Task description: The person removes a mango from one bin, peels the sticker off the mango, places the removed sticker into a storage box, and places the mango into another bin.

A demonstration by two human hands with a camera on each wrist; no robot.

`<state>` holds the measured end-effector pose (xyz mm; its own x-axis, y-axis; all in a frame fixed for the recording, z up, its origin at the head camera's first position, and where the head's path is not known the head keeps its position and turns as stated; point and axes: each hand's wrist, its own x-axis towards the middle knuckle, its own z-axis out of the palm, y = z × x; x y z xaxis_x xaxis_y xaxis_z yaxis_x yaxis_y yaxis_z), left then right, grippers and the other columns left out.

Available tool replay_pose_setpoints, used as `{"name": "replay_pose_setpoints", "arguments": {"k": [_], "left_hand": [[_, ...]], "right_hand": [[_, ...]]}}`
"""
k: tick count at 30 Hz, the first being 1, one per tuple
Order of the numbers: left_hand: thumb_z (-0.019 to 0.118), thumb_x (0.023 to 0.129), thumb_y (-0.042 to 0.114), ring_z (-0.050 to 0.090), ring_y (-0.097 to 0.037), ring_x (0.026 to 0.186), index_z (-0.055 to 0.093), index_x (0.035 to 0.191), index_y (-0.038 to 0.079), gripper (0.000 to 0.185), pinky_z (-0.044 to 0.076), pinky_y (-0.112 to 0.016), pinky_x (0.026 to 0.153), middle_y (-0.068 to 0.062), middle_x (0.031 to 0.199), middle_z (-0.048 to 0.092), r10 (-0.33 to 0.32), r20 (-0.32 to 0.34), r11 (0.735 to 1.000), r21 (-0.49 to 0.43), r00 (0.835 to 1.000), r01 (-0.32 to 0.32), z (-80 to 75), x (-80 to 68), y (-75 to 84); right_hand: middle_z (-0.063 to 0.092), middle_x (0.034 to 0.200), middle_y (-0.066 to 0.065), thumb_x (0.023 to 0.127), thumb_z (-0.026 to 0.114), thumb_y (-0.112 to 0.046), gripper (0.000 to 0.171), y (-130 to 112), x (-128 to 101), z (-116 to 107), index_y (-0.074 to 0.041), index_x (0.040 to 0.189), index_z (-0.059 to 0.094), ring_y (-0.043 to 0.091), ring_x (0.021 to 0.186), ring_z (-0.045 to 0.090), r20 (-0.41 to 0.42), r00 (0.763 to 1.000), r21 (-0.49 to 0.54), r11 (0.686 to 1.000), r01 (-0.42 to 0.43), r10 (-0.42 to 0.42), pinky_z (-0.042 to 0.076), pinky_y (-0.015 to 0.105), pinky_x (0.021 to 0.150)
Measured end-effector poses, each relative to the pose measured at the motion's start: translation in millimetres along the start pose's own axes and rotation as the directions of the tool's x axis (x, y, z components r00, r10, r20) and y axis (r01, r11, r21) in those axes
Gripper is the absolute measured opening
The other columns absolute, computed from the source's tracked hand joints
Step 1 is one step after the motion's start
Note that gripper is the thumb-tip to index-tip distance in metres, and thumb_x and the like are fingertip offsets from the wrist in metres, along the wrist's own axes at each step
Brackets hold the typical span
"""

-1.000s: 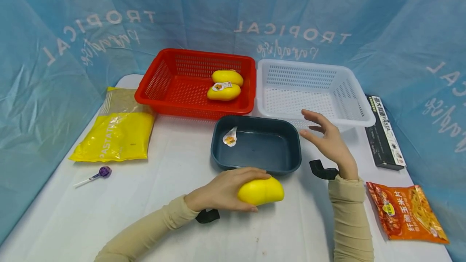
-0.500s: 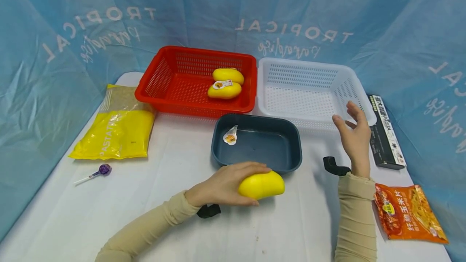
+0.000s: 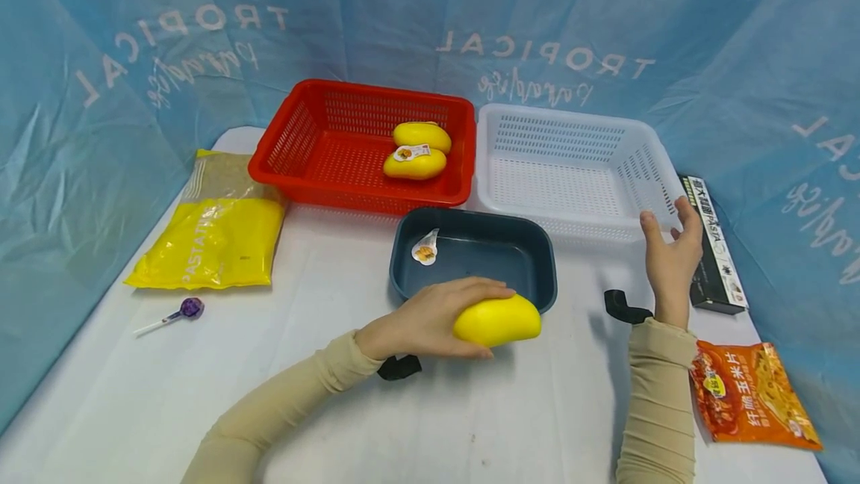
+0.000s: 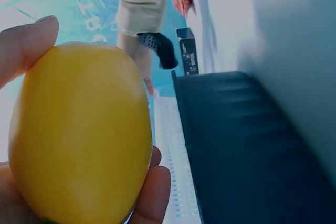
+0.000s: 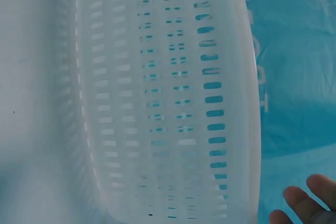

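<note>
My left hand (image 3: 437, 318) grips a yellow mango (image 3: 500, 321) from its left end, just over the near edge of the dark blue tub (image 3: 398, 267). The left wrist view shows the mango (image 4: 79, 135) between thumb and fingers. Inside the tub lies a white sticker (image 3: 425, 247) with a fruit picture. My right hand (image 3: 675, 260) is empty, its fingers loosely bent, by the right front corner of the white basket (image 3: 571, 219). Whether it touches the rim I cannot tell. Two more yellow mangoes (image 3: 415, 163), one bearing a label, lie in the red basket (image 3: 322, 189).
On the left lie a yellow pasta bag (image 3: 215, 241) and a purple lollipop (image 3: 191, 308). Along the right side are a black pasta box (image 3: 715, 260) and an orange snack bag (image 3: 755, 394). A blue printed curtain (image 3: 376, 21) encloses the white table.
My right hand has moved right, from beside the tub to the white basket's right corner. The left hand has carried the mango slightly forward and right.
</note>
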<state>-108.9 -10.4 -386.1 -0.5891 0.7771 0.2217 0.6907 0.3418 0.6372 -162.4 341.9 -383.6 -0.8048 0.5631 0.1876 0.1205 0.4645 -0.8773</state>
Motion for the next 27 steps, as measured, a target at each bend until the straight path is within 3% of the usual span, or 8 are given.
{"name": "replay_pose_setpoints", "arguments": {"k": [6,12,21,27], "left_hand": [[0.079,0.078,0.037,0.050,-0.015,0.127,0.045,0.143,0.024,0.075,0.047,-0.035,0.101,0.004,0.144,0.050,-0.026,0.013,1.000,0.007,1.000,0.025,-5.2,13.5,1.0],[0.078,0.078,0.037,0.051,-0.015,0.126,0.045,0.143,0.024,0.074,0.047,-0.034,0.101,0.003,0.144,0.050,-0.023,0.021,1.000,0.000,1.000,0.023,-6.6,25.5,2.4],[0.078,0.078,0.036,0.051,-0.014,0.121,0.045,0.142,0.025,0.073,0.047,-0.033,0.096,0.003,0.142,0.051,-0.040,0.005,0.999,-0.019,0.999,0.040,-10.4,44.7,1.8],[0.078,0.079,0.038,0.052,-0.012,0.112,0.045,0.142,0.026,0.072,0.047,-0.030,0.091,0.003,0.138,0.052,-0.052,0.004,0.998,-0.034,0.999,0.052,-11.3,52.5,-1.1]], "right_hand": [[0.021,0.161,0.002,0.097,0.049,-0.038,0.065,7,4,0,-0.021,0.154,0.024,0.027,0.149,0.020,-0.026,1.000,-0.029,0.999,0.015,-0.016,0.017,0.050,0.121],[0.012,0.164,-0.001,0.099,0.043,-0.036,0.065,15,10,-1,-0.026,0.156,0.015,0.021,0.152,0.009,-0.021,0.998,-0.067,0.996,-0.054,0.052,0.005,0.046,0.123],[-0.001,0.165,-0.005,0.101,0.036,-0.037,0.066,32,19,-1,-0.022,0.157,0.004,0.016,0.152,-0.001,0.008,0.995,-0.116,0.989,-0.095,0.096,0.002,0.040,0.124],[-0.008,0.164,-0.005,0.102,0.032,-0.039,0.067,36,22,-1,-0.021,0.157,-0.002,0.021,0.152,-0.005,0.042,0.994,-0.170,0.981,-0.092,0.100,0.001,0.045,0.123]]}}
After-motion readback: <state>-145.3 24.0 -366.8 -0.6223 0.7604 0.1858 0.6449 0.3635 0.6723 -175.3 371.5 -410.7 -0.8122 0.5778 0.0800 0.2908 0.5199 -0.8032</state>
